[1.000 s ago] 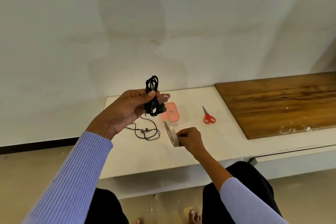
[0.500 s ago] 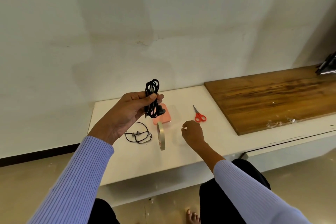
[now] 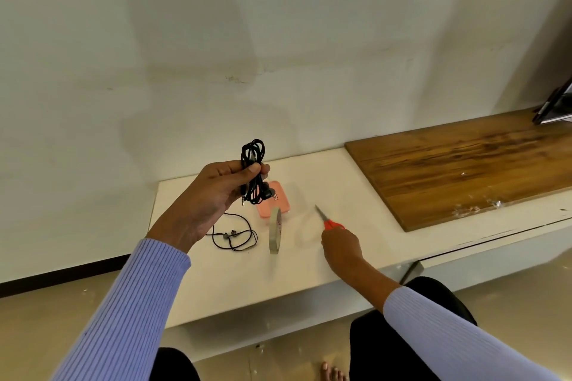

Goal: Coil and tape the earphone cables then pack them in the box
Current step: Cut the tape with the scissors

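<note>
- Black cable, wound into a tight bundle (image 3: 254, 175), sits pinched between the thumb and curled fingers of our left hand (image 3: 213, 198), held up above the white bench (image 3: 235, 281).
- Our right hand (image 3: 340, 249) is at the red-handled scissors (image 3: 329, 221); its fingers look closed on the handles, though they hide behind the knuckles, so we cannot be sure.
- The tape roll (image 3: 275, 230) stands on edge between the two hands, just in front of the pink box (image 3: 277, 199).
- A second earphone (image 3: 233, 233) lies loose, uncoiled, left of the roll.
- We judge the taping step is in hand: next we need a cut strip of tape, wrapped round the bundle without loosening the left-hand pinch.
</note>
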